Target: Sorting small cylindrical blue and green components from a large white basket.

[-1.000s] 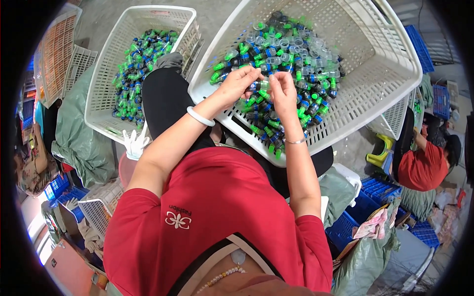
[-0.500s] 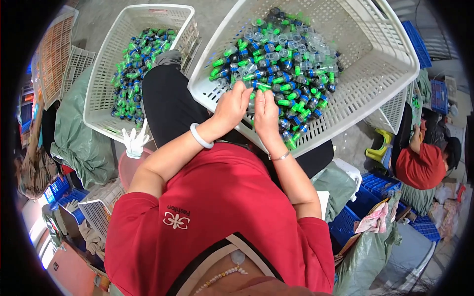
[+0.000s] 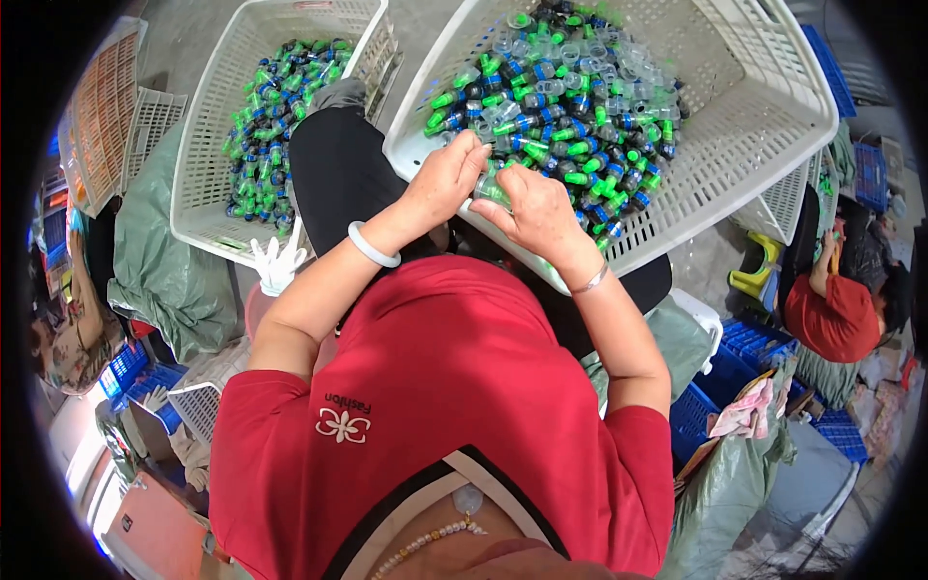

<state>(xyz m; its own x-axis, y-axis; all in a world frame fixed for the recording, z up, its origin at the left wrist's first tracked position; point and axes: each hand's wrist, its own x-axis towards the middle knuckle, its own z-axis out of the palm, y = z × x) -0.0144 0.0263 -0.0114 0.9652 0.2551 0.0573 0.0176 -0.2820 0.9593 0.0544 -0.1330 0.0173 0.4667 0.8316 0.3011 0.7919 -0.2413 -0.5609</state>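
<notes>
Over the near edge of a white slatted crate [image 3: 715, 174], my two hands are close together. Between them is a small clear plastic bottle [image 3: 491, 189] with some green showing in it. My right hand [image 3: 537, 215] grips it with thumb and curled fingers. My left hand [image 3: 445, 180] is closed in a pinch beside it; its fingertips hide whatever they hold. The crate is filled with many small bottle-like pieces [image 3: 580, 145] with green tips, blue bands and dark bodies. Loose clear plastic cups [image 3: 619, 68] lie on top at the far side.
Another white crate [image 3: 208, 126] with similar pieces stands at the left. A white glove [image 3: 278, 265] hangs near its front corner. Green sacks [image 3: 169, 261] and blue baskets [image 3: 688, 416] flank me. At the far right sits a person in red [image 3: 833, 314] beside a yellow stool [image 3: 757, 268].
My right hand has turned and shifted right and nearer to me, exposing the clear bottle between my hands. My left hand has moved slightly. The whole view has shifted a little.
</notes>
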